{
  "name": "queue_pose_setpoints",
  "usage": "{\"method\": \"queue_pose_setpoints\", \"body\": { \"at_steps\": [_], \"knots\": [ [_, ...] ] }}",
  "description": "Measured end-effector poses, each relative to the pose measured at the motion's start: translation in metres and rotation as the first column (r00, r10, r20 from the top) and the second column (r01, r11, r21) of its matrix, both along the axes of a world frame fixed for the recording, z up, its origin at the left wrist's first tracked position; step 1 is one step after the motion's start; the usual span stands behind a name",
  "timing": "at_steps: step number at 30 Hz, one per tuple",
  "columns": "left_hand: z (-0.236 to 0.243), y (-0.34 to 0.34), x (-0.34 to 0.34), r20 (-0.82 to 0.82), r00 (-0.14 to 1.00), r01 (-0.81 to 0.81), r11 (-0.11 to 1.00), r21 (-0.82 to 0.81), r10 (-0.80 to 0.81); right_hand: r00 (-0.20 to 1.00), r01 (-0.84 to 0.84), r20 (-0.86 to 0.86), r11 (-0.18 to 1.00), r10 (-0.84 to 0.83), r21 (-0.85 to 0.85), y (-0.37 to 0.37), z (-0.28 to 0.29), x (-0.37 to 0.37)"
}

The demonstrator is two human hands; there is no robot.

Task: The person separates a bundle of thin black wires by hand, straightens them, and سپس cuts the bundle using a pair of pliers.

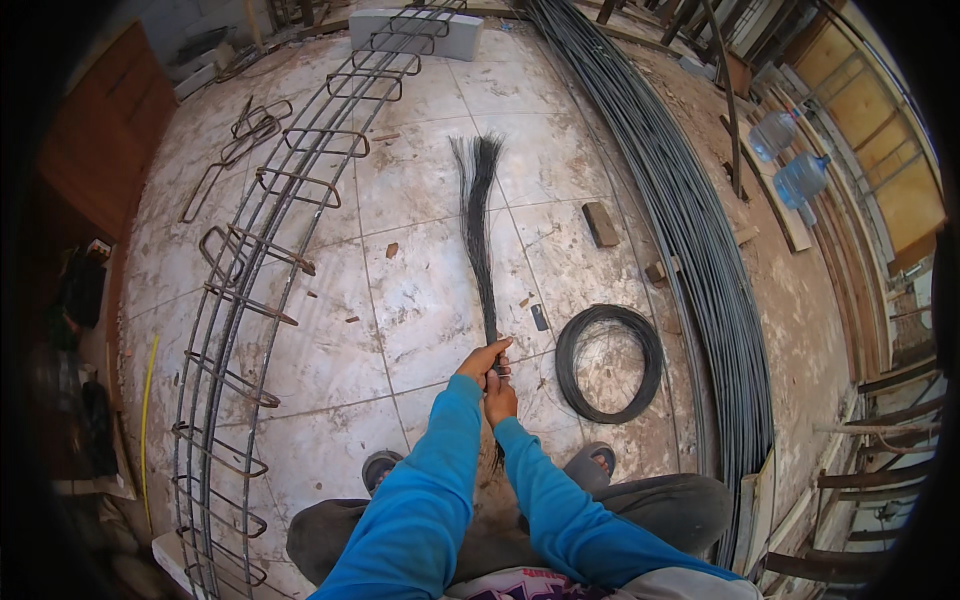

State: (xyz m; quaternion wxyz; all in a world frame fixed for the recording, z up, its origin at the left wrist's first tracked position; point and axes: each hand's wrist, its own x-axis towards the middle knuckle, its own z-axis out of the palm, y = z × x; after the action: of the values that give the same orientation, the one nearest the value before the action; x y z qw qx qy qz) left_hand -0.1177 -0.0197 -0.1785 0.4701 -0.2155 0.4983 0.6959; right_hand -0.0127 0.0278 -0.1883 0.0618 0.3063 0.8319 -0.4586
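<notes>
A long bundle of thin dark wires [478,220] lies along the tiled floor, its frayed end splayed away from me and its nearer end running under my arms. My left hand [482,361] is closed around the bundle. My right hand [500,398] grips it just below, nearer my body, with a small bright piece of something at the fingers that is too small to name. A coil of dark wire [565,365] rests to the right of my hands.
A rebar cage with stirrups [234,275] runs along the left, with loose bent bars [255,130] beside it. Long steel rods [680,250] lie on the right. A brick [600,224], water jugs [800,180], planks [835,290] and a pale block [410,30] are around.
</notes>
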Motion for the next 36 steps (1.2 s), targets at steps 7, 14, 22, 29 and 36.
{"method": "queue_pose_setpoints", "body": {
  "at_steps": [7,14,22,29,36],
  "knots": [
    [0.202,0.022,-0.050,-0.416,0.811,-0.053,0.760,0.648,0.411,0.668,0.037,-0.741,0.997,-0.070,-0.060,0.022,0.171,-0.089],
    [0.505,0.022,0.017,-0.912,-0.230,0.336,0.907,0.253,0.340,0.047,-0.358,-0.999,0.934,0.023,0.005,0.099,0.360,-0.078],
    [0.493,0.061,-0.035,-0.887,-0.374,0.130,0.962,0.240,0.272,0.008,-0.297,-1.000,0.954,0.029,0.025,0.094,0.341,-0.111],
    [0.050,0.089,-0.103,-0.668,0.736,-0.134,0.941,-0.310,-0.115,0.914,0.094,-0.320,0.899,-0.248,-0.428,0.077,0.022,-0.121],
    [-0.028,0.068,-0.057,-0.277,0.960,-0.039,0.970,-0.238,-0.030,0.973,0.231,0.134,0.843,-0.189,-0.485,0.061,-0.103,-0.048]
  ]
}}
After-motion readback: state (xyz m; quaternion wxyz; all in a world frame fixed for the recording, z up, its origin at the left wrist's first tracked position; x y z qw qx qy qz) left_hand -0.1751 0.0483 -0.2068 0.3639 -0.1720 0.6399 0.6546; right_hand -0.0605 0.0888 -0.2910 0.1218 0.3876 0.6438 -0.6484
